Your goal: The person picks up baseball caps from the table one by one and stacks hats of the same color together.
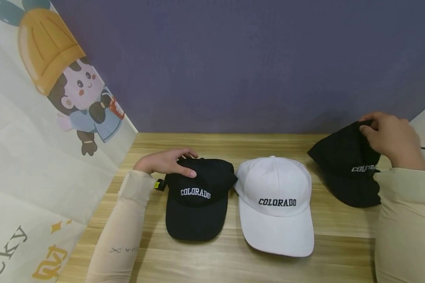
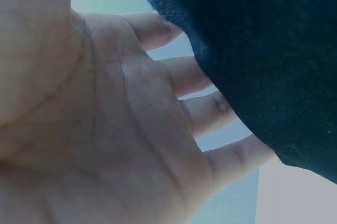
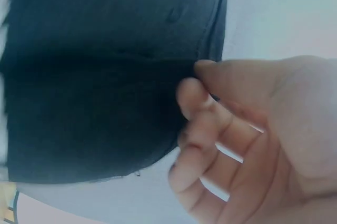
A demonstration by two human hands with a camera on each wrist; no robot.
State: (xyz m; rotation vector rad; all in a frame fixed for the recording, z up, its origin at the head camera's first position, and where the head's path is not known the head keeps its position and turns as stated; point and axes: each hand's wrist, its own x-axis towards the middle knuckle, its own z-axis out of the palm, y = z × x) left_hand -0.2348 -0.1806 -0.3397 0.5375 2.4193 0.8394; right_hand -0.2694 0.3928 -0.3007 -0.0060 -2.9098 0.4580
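Observation:
A black baseball cap (image 1: 198, 220) with white COLORADO lettering sits on the table, brim facing me. My left hand (image 1: 164, 162) holds its crown, thumb across the front and fingers passing behind the fabric, as the left wrist view shows. Off to the right, my right hand (image 1: 393, 137) pinches the top of another black COLORADO cap (image 1: 343, 157) between thumb and index finger. That cap is tilted, and my right forearm hides part of its brim and lettering. Between the two stands a white cap (image 1: 274, 184) with black COLORADO lettering, touched by neither hand.
The wood-grain table (image 1: 205, 263) meets a dark blue-purple upright panel (image 1: 251, 70) behind the caps. A pale wall sheet (image 1: 17, 157) with a cartoon figure borders the left side. A small black and yellow-green piece (image 1: 159, 184) shows beside the left wrist.

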